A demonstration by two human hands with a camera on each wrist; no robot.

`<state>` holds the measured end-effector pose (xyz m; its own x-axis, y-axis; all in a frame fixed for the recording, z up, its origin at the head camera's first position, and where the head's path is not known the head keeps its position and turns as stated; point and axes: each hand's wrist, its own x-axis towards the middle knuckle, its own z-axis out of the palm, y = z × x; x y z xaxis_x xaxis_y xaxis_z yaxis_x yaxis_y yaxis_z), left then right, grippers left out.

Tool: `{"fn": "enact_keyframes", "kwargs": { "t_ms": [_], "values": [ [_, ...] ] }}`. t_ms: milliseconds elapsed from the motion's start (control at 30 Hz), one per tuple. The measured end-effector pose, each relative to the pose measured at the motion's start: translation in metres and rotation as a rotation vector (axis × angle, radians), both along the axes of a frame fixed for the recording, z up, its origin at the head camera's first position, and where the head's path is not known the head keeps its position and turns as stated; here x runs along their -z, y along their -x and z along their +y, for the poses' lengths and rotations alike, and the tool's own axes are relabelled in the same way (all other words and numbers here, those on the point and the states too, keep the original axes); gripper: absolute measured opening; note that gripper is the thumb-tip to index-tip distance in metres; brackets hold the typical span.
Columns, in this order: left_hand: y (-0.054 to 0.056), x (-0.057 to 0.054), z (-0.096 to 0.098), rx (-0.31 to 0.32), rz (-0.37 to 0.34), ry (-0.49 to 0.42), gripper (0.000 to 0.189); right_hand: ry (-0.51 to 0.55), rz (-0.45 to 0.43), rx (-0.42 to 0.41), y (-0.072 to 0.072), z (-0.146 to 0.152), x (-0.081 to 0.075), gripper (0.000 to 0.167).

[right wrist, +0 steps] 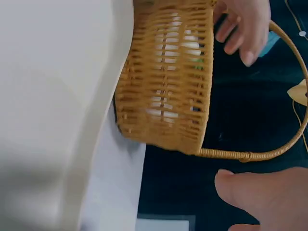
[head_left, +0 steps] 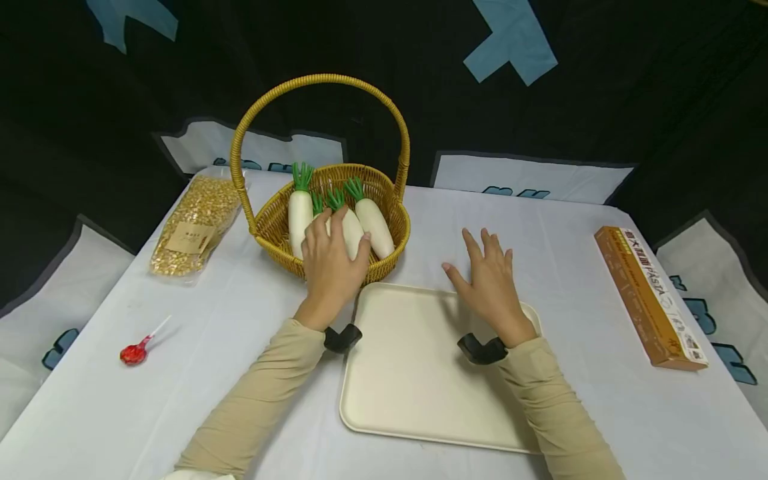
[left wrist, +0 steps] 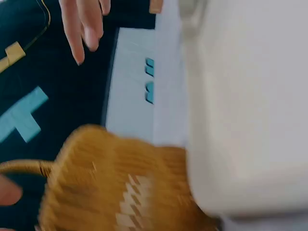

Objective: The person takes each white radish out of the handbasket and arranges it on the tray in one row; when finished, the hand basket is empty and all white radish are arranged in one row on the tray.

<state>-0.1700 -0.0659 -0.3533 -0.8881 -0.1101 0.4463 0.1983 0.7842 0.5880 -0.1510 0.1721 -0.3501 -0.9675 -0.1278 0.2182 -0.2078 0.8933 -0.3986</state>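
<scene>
A woven basket (head_left: 273, 223) with a tall arched handle holds several white radishes (head_left: 373, 227) with green tops. My left hand (head_left: 331, 263) is over the basket's front, its fingers loosely bent above the radishes and partly covering the middle ones. From the side, in the right wrist view, that left hand (right wrist: 248, 24) hangs above the basket rim with fingers and thumb apart. My right hand (head_left: 489, 287) hovers over the far right part of a cream tray (head_left: 432, 373), fingers spread and holding nothing. Basket and tray stand close together.
At the back left lies a clear bag of yellow corn kernels (head_left: 201, 213). A red lollipop (head_left: 135, 353) lies at the left, and a pasta box (head_left: 651, 300) at the right. Dark cloth (head_left: 384, 40) hangs behind the white-covered table (head_left: 240, 387).
</scene>
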Motion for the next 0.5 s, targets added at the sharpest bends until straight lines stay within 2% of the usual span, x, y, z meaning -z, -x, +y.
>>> {"fn": "enact_keyframes", "kwargs": {
  "t_ms": [133, 267, 367, 500],
  "values": [
    [-0.003, 0.008, -0.023, -0.128, 0.079, -0.177, 0.058, 0.1, 0.004, -0.014, -0.002, -0.003, 0.004, 0.053],
    [-0.006, 0.016, -0.042, -0.249, 0.132, -0.263, 0.054, 0.192, 0.018, -0.026, -0.003, -0.006, 0.007, 0.04],
    [-0.004, 0.023, -0.05, -0.299, 0.136, -0.297, 0.052, 0.253, 0.029, -0.031, -0.003, -0.009, 0.01, 0.033],
    [-0.001, 0.033, -0.057, -0.322, 0.103, -0.337, 0.054, 0.339, 0.024, -0.044, -0.004, -0.013, 0.014, 0.028]
  ]
}}
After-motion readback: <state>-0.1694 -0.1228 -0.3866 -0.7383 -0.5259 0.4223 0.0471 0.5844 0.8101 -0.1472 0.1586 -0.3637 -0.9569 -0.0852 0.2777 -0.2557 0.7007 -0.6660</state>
